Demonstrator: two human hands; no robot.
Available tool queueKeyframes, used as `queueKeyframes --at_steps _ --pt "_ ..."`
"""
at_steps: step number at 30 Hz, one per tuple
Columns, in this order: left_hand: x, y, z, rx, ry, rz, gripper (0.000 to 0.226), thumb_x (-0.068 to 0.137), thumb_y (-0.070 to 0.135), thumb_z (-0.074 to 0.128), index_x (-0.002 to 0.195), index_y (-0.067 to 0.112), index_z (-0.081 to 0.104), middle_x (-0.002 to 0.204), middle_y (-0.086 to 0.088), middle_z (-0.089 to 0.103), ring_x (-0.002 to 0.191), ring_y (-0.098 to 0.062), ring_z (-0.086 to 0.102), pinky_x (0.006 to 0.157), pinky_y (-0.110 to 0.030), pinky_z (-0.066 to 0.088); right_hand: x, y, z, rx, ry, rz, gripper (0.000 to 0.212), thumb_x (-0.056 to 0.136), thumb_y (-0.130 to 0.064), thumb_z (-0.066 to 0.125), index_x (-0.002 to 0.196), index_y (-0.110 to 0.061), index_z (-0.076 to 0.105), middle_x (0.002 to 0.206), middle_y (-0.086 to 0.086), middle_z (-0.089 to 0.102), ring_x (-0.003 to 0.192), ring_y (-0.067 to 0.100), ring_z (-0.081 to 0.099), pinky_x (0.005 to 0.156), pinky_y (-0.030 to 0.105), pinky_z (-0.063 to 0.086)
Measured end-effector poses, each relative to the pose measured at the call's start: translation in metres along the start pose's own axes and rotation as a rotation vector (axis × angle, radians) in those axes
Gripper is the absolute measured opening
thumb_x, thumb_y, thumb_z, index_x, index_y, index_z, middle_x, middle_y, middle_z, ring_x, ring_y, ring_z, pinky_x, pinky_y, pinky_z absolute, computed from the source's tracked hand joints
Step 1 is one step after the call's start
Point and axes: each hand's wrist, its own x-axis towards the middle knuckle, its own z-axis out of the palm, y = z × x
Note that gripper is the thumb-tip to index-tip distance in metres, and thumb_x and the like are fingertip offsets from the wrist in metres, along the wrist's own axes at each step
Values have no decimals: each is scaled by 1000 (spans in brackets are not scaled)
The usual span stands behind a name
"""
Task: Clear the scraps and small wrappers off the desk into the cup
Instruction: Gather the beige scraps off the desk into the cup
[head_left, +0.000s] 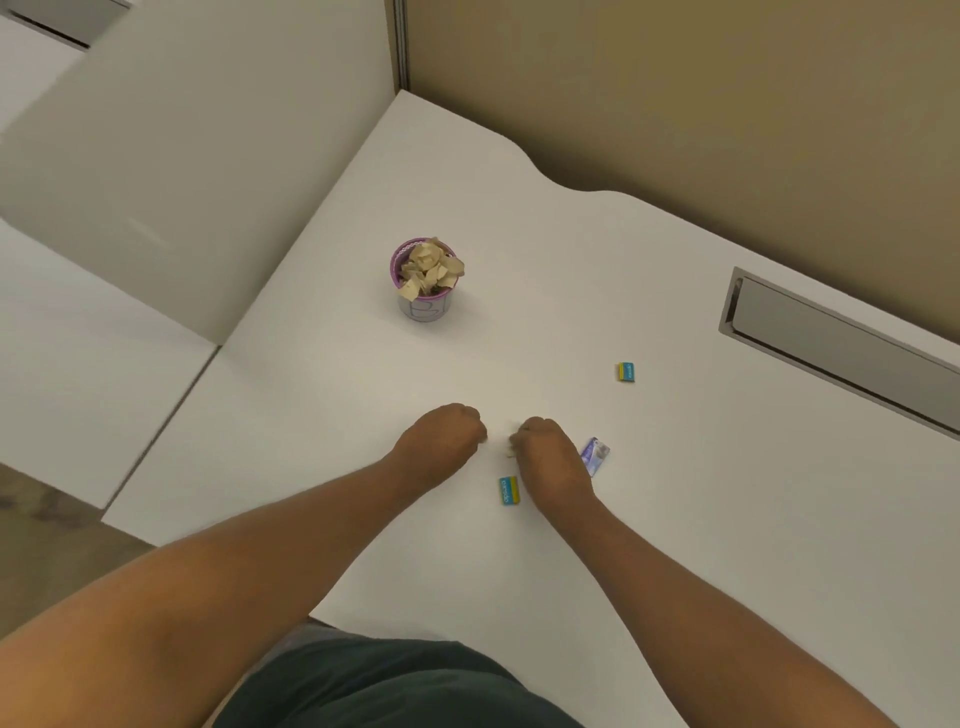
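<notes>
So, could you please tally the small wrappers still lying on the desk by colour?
Blue-and-yellow wrappers: 2, one lying apart to the right, one between the wrists.
Purple-and-white wrapper: 1, beside the right hand.
Total: 3

Blue-and-yellow wrapper (509, 490) near the desk's front edge: white lettering along its blue band, too small to read with certainty. Second matching wrapper (626, 372) (farther right): lettering likewise illegible. No other text legible.
</notes>
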Motion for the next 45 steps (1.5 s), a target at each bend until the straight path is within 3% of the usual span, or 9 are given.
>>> queueKeyframes --at_steps 7,11,16,21,28,32,36,40,45 --pt "-37 -45 -74 -406 442 -196 24 99 11 66 118 11 81 118 -8 80 107 -28 74 96 -34 54 29 -59 -73 490 386 -64 17 94 -6 67 104 -6 80 108 10 77 100 22 71 91 20 49" --pt "-33 -71 -122 -389 662 -297 19 96 17 72 110 15 84 108 -7 83 96 -28 74 88 -36 55 70 -93 -123 482 492 -192 18 91 -5 67 103 -7 80 105 9 77 97 22 72 90 30 57" --pt "0 -93 -157 -354 573 -301 25 99 25 65 116 17 82 100 -12 76 108 -31 59 83 -44 54 119 -121 -150 310 381 -236 24 88 -4 61 100 -13 80 100 11 74 92 28 68 81 40 57" --pt "22 -101 -159 -212 429 -375 25 100 20 57 106 11 79 98 -13 50 98 -36 63 74 -37 49 143 -131 -147 137 266 -249 18 85 -11 56 83 -12 74 77 1 63 74 22 57 57 22 36" --pt "34 -112 -158 -137 339 -313 26 101 15 53 104 10 78 89 -12 49 101 -37 61 79 -40 52 162 -135 -142 6 111 -214 16 85 -5 57 87 -7 73 84 9 71 77 28 66 69 32 53" --pt "41 -118 -158 -227 319 -318 27 101 13 51 100 3 75 88 -17 58 100 -40 64 70 -36 41 167 -143 -145 57 66 -182 15 86 -4 53 83 -9 67 83 8 63 73 27 55 60 27 41" --pt "33 -121 -159 -349 413 -348 22 95 17 61 99 8 81 80 -13 68 80 -36 67 65 -32 38 166 -139 -159 227 53 -223 21 80 -8 59 94 -16 73 91 4 75 83 22 71 77 37 61" --pt "19 -123 -155 -496 587 -372 23 91 19 76 113 19 83 104 -6 81 83 -24 70 76 -26 46 165 -125 -174 241 82 -265 43 75 -3 74 114 -18 71 108 3 74 94 23 68 84 40 59" --pt "-6 -119 -137 -598 753 -363 16 92 17 77 108 18 81 105 2 80 74 -16 68 81 -31 57 142 -91 -192 363 162 -157 51 77 -9 85 123 -23 69 118 -5 71 98 11 63 79 18 46"
